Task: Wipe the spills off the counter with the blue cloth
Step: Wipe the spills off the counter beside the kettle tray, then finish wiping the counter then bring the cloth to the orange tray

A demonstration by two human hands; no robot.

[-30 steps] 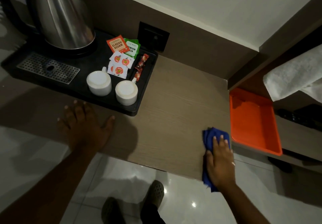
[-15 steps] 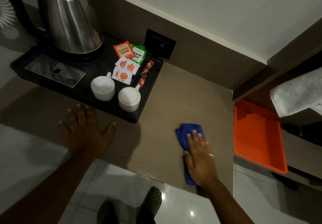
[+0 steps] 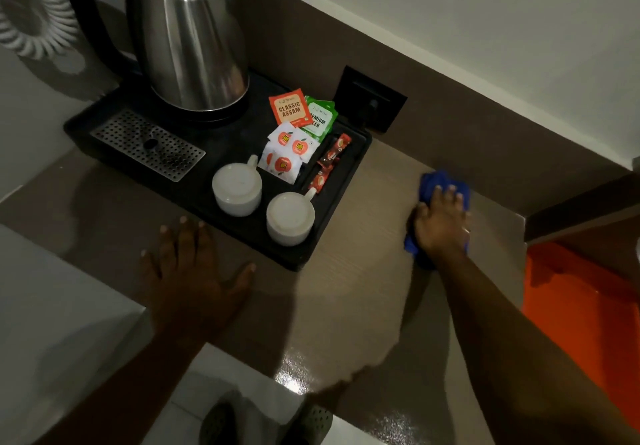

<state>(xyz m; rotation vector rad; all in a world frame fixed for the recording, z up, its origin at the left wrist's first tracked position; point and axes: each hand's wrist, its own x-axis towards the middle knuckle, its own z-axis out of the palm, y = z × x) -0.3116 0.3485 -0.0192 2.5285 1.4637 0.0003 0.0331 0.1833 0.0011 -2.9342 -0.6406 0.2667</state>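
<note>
Blue cloth (image 3: pixel 437 181), crumpled and soft, lies on the brown wood-grain surface (image 3: pixel 363 271) near the back wall panel, to the right of the black plastic tray (image 3: pixel 214 154). The right hand (image 3: pixel 440 223) presses flat on top of it, palm down, with the fingers (image 3: pixel 450 195) spread over the fabric rather than curled round it; blue shows beyond the fingertips and at the left edge of the palm. The right forearm reaches diagonally up from the lower right corner.

The left hand (image 3: pixel 194 271) rests palm down on the surface just in front of the tray, its fingers splayed wide and holding nothing. It is well apart from the cloth.

On the tray stands a tall stainless-steel kettle (image 3: pixel 190 46) with a black handle and base, beside a perforated metal drip grate (image 3: pixel 149 143). Two white ceramic cups (image 3: pixel 263 204) sit upside down at the tray's front edge, close together. Behind them lie an orange tea sachet (image 3: pixel 290 107) marked Classic Assam, a green tea sachet (image 3: pixel 320 122), several white sachets (image 3: pixel 287 155) with red apple marks, and small red stick packets (image 3: pixel 329 164).

A black wall socket (image 3: pixel 372 98) is set in the panel behind the tray. An orange plastic tray (image 3: pixel 581 313) sits lower at the right. A glossy wet-looking patch (image 3: pixel 294 372) shines near the front edge of the surface.
</note>
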